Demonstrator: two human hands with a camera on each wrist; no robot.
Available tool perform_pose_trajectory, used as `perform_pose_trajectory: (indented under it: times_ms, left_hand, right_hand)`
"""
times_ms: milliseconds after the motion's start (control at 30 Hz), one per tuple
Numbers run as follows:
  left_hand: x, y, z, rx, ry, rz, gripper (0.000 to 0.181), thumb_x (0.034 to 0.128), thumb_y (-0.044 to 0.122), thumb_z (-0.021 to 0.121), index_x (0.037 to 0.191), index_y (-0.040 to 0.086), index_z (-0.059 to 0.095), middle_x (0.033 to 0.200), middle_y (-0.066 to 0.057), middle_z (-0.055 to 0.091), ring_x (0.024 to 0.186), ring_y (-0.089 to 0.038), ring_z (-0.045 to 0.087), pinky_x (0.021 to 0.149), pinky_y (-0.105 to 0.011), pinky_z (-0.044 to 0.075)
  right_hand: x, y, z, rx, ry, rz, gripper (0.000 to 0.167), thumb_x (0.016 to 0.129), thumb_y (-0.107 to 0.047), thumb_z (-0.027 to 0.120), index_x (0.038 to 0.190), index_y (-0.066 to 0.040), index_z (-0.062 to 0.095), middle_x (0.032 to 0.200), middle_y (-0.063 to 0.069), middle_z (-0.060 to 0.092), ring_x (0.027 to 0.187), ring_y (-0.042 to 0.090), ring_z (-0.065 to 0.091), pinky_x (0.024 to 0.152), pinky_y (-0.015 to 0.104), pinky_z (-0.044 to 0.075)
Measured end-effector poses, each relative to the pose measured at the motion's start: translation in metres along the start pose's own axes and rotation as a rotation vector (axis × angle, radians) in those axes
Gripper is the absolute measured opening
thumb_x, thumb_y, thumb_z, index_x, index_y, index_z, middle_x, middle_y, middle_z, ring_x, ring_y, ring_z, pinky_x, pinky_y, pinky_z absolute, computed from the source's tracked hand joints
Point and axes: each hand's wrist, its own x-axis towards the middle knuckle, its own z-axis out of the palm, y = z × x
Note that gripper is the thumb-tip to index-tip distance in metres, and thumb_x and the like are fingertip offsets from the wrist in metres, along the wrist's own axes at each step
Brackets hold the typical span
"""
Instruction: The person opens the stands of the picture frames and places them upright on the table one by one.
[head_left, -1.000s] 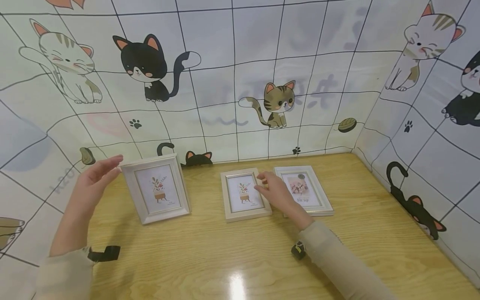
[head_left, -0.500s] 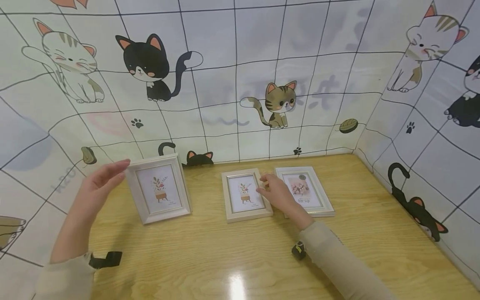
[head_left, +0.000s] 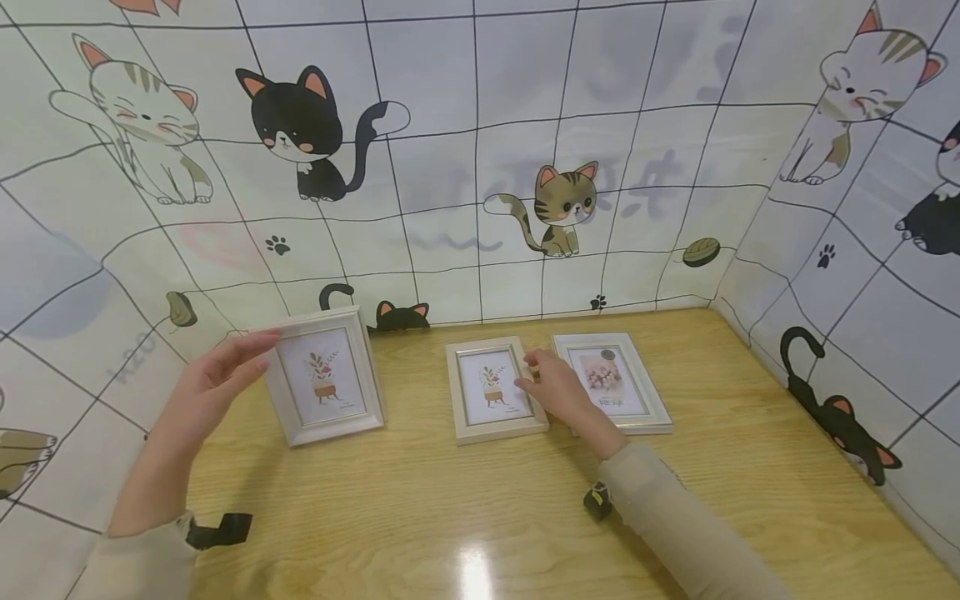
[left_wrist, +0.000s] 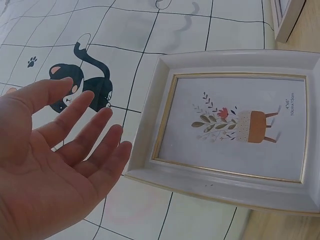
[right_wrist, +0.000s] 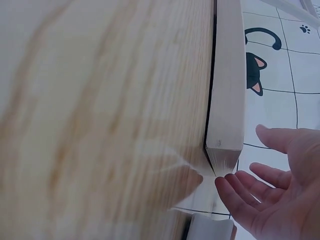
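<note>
A white picture frame (head_left: 322,375) stands tilted back at the left, showing a potted-plant print. My left hand (head_left: 198,404) is at its upper left corner, fingers loosely extended; in the left wrist view that hand (left_wrist: 65,155) holds nothing, its fingertips close beside the frame (left_wrist: 145,120). In the middle a smaller cream frame (head_left: 489,387) with a similar print lies on the table. My right hand (head_left: 561,387) hovers at its right edge. In the right wrist view, the relaxed fingers (right_wrist: 237,200) are by a corner of a frame (right_wrist: 225,85); contact is unclear.
A third white frame (head_left: 652,400) with a pink flower print lies on the right, partly behind my right hand. All stand on a wood-grain table (head_left: 420,508). A white wall covering (head_left: 442,167) with cartoon cats encloses the back and sides.
My left hand has moved right, bringing its fingertips to the left frame's upper left corner. My right hand stays in nearly the same place. The view has shifted slightly.
</note>
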Motion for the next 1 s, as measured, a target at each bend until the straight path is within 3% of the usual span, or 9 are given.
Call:
perform_pose_trajectory:
  times_ms: [433, 567, 700, 1000]
  left_hand:
    - [-0.004, -0.008, 0.008, 0.006, -0.012, -0.011, 0.036, 0.1041, 0.016, 0.052, 0.140, 0.015, 0.055, 0.138, 0.011, 0.057, 0.123, 0.012, 0.045, 0.091, -0.002, 0.037]
    - [-0.005, -0.009, 0.010, 0.016, -0.014, -0.013, 0.036, 0.1042, 0.017, 0.052, 0.140, 0.012, 0.055, 0.137, 0.011, 0.058, 0.123, 0.013, 0.045, 0.091, -0.002, 0.037]
    - [-0.005, -0.010, 0.011, 0.014, -0.019, -0.009, 0.036, 0.1042, 0.016, 0.052, 0.139, 0.009, 0.055, 0.135, 0.013, 0.057, 0.123, 0.012, 0.045, 0.091, -0.003, 0.037]
    - [-0.007, -0.013, 0.011, -0.008, -0.028, -0.004, 0.036, 0.1043, 0.015, 0.051, 0.139, 0.010, 0.054, 0.138, 0.011, 0.058, 0.124, 0.012, 0.045, 0.092, -0.002, 0.037]
  right_hand:
    - [0.000, -0.001, -0.002, -0.055, -0.052, 0.043, 0.057, 0.093, -0.026, 0.071, 0.137, 0.005, 0.052, 0.121, 0.019, 0.068, 0.111, 0.033, 0.066, 0.095, 0.046, 0.056]
    - [0.001, -0.003, -0.002, -0.104, -0.066, 0.060, 0.046, 0.091, -0.026, 0.073, 0.124, 0.004, 0.060, 0.107, 0.015, 0.073, 0.094, 0.027, 0.069, 0.080, 0.038, 0.059]
    - [0.004, -0.004, -0.001, -0.167, -0.068, 0.080, 0.036, 0.089, -0.028, 0.076, 0.108, 0.001, 0.065, 0.091, 0.010, 0.069, 0.076, 0.020, 0.061, 0.064, 0.030, 0.051]
    - [0.006, -0.006, 0.000, -0.213, -0.065, 0.108, 0.033, 0.085, -0.029, 0.079, 0.093, -0.001, 0.064, 0.080, 0.007, 0.063, 0.069, 0.019, 0.055, 0.057, 0.027, 0.044]
